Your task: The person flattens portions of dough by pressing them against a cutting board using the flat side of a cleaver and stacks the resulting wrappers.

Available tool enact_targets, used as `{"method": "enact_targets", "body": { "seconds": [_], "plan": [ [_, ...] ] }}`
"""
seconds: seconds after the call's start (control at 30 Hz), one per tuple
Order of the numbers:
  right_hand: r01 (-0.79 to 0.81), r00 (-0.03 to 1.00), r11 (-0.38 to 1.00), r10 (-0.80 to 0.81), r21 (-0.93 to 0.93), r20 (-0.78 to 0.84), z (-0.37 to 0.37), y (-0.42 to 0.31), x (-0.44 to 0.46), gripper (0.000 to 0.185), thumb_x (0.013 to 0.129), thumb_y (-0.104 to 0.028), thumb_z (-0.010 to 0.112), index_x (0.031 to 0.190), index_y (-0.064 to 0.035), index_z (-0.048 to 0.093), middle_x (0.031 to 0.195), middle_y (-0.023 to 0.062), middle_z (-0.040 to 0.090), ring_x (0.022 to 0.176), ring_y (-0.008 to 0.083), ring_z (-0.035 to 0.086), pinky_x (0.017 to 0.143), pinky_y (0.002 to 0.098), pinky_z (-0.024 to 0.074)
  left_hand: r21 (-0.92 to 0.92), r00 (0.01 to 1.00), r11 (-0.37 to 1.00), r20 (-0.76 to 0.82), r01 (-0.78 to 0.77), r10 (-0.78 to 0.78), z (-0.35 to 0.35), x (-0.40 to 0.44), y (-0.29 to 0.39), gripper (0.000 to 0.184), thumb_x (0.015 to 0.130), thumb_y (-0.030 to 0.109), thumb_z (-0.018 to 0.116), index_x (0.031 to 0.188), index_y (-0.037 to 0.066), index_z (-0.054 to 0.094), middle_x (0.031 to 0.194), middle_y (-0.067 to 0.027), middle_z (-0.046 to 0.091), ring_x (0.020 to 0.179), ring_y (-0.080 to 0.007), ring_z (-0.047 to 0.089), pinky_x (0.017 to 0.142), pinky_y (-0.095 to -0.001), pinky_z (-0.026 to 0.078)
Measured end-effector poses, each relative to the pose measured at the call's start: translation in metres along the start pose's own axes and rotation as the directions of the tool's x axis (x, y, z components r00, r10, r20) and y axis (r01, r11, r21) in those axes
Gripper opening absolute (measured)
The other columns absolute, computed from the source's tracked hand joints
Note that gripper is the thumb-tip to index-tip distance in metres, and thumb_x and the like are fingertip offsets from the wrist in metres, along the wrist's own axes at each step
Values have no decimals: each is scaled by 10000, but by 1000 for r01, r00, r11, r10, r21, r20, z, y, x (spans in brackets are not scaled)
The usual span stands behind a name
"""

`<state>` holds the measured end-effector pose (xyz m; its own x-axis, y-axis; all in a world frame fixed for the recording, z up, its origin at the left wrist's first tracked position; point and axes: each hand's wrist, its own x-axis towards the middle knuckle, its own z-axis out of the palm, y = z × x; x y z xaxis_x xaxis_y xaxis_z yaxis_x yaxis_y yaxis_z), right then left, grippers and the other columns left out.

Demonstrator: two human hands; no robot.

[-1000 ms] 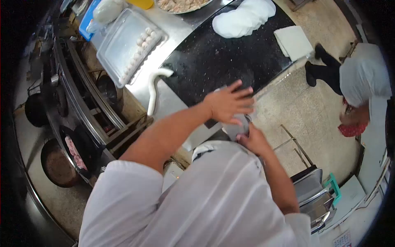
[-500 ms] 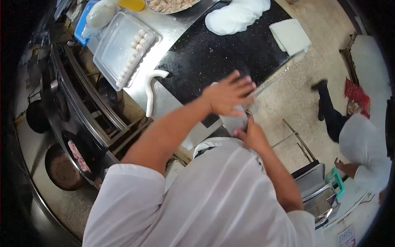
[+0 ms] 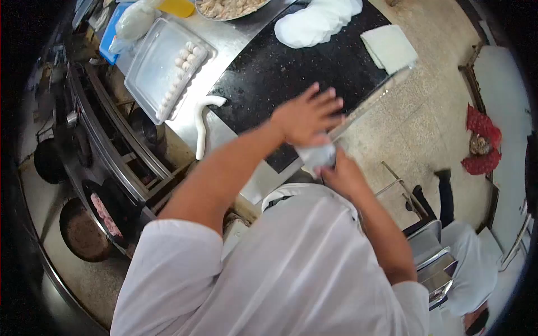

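1. In my head view I have the left hand (image 3: 302, 119) with its fingers spread wide, over the edge of the black table (image 3: 269, 89).
2. I see the right hand (image 3: 344, 175) closer to the body, its fingers grasping a pale grey object (image 3: 318, 155). That sits just under the left hand; I can't tell whether the palm touches it.
3. Beyond the left fingers I find overlapping white rounds (image 3: 319, 22); further right, a folded white cloth (image 3: 389, 47).
4. Left of those fingers lies a bent white roll (image 3: 200, 126).
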<state>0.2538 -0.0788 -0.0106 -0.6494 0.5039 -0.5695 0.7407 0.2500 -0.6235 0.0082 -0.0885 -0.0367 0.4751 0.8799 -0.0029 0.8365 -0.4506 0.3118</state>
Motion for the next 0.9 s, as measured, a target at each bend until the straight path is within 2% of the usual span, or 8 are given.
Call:
{"method": "enact_targets", "body": {
  "seconds": [0.1, 0.2, 0.3, 0.43, 0.6, 0.67, 0.77, 0.9],
  "plan": [
    [-162, 987, 987, 162, 8, -14, 1, 0, -24, 778, 779, -449, 838, 1247, 54, 472, 945, 273, 715, 912, 480, 696, 788, 516, 553, -132, 998, 989, -19, -63, 61, 15, 8, 31, 648, 928, 649, 521, 1434, 246, 571, 1562, -62, 468, 1514, -329, 315, 1244, -617, 129],
    [-233, 972, 972, 234, -41, 16, -37, -6, 5, 768, 765, -442, 850, 1228, 51, 487, 949, 268, 717, 910, 472, 701, 789, 518, 556, -23, 997, 998, -42, -61, 60, -2, 33, 9, 642, 923, 655, 526, 1407, 239, 599, 1528, -48, 508, 1486, -311, 361, 1225, -621, 167],
    [-79, 997, 976, 73, -201, -34, -70, -10, 46, 736, 767, -432, 849, 1210, 45, 505, 951, 263, 718, 901, 467, 702, 777, 519, 556, 112, 992, 993, -127, 37, -22, -14, 49, -29, 653, 929, 658, 512, 1406, 221, 604, 1532, -62, 504, 1464, -323, 386, 1204, -620, 211],
    [-73, 994, 975, 53, -211, -99, -69, -27, 51, 695, 781, -414, 839, 1201, 37, 519, 956, 269, 716, 900, 475, 699, 775, 531, 552, 96, 982, 991, -177, 88, -70, -13, 47, -49, 674, 938, 647, 516, 1450, 211, 561, 1569, -115, 455, 1496, -361, 334, 1223, -605, 189],
    [-17, 996, 998, 11, 66, 86, -7, 23, -11, 694, 788, -391, 834, 1224, 39, 506, 970, 277, 711, 899, 471, 698, 801, 545, 546, -36, 1000, 999, 8, 21, -21, 12, 11, 35, 679, 948, 673, 487, 1464, 236, 551, 1588, -98, 432, 1526, -354, 287, 1243, -610, 123],
    [-206, 978, 975, 203, 82, 41, -18, 17, -18, 714, 791, -387, 832, 1254, 41, 498, 981, 277, 712, 897, 463, 701, 799, 541, 546, -82, 999, 996, 15, -34, 35, 11, 33, 27, 677, 946, 677, 490, 1454, 237, 561, 1582, -89, 441, 1522, -342, 298, 1240, -610, 131],
    [-188, 981, 980, 191, -70, 31, -63, 3, 14, 748, 786, -391, 838, 1293, 36, 491, 993, 281, 714, 911, 461, 704, 806, 541, 548, 16, 996, 999, -76, -47, 48, 3, 60, 8, 641, 942, 643, 519, 1420, 222, 592, 1567, -69, 465, 1498, -341, 346, 1214, -639, 179],
    [-75, 995, 988, 66, -134, -74, -80, -2, 37, 756, 784, -404, 838, 1297, 32, 495, 987, 281, 716, 922, 458, 707, 801, 537, 551, 89, 974, 992, -214, 90, -69, -16, 76, -34, 656, 949, 634, 518, 1451, 215, 565, 1571, -112, 453, 1486, -358, 357, 1221, -593, 200]
  ]
}}
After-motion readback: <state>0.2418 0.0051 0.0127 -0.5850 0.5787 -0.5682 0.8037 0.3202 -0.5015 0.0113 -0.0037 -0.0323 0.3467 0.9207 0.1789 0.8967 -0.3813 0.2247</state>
